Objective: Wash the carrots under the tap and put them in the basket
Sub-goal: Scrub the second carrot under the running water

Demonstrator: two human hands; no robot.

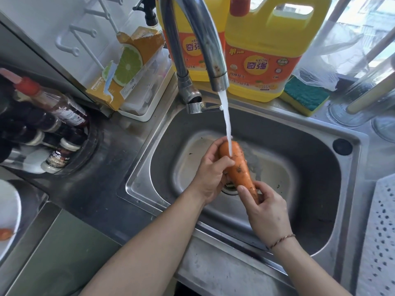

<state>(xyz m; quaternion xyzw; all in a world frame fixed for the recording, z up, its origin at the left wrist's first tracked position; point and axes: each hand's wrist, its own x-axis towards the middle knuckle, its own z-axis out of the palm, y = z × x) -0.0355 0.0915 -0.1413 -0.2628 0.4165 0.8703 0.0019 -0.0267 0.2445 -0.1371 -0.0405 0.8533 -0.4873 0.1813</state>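
Orange carrot [237, 165] gripped both ends (left hand [210, 176], right hand [266, 212]), fingers curled.

**Kitchen corner, daylight from window**

Steel counter [102, 189] wraps the corner, dull and water-stained. White tiled wall [42, 20] at left with a white wire rack [85, 37] fixed to it. Window [367, 24] top right, bright daylight coming through, buildings blurred outside. Sill holds two yellow jugs [267, 50], a green-yellow sponge [305, 95], a clear bag [327, 60]. Dark bottles [53, 124] crowd the left counter.
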